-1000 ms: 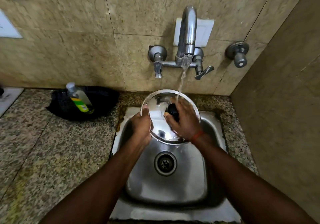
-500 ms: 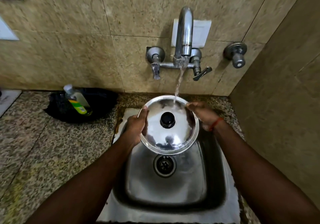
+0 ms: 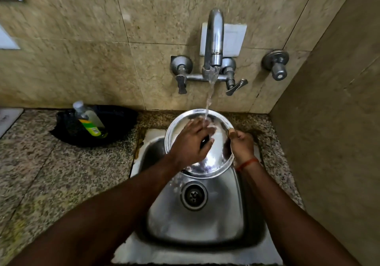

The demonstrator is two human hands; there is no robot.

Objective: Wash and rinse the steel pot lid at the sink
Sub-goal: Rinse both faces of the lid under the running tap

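Note:
The round steel pot lid [image 3: 213, 163] is held tilted over the steel sink [image 3: 205, 220], top side towards me. Water runs from the wall tap [image 3: 213, 39] onto its upper part. My left hand [image 3: 191, 142] lies flat across the lid's top, fingers spread under the stream, and covers most of the black knob [image 3: 204, 142]. My right hand [image 3: 241, 145] pinches the lid's right rim; a red thread is tied round that wrist.
A dish soap bottle [image 3: 88, 119] lies in a black tray [image 3: 115, 122] on the speckled granite counter [image 3: 51, 173] left of the sink. The drain [image 3: 193, 195] sits below the lid. A second wall valve [image 3: 276, 65] and a tiled side wall stand to the right.
My left hand left the lid's left rim and slid across its top over the knob. My right hand moved down the right rim. The lid stays under the stream.

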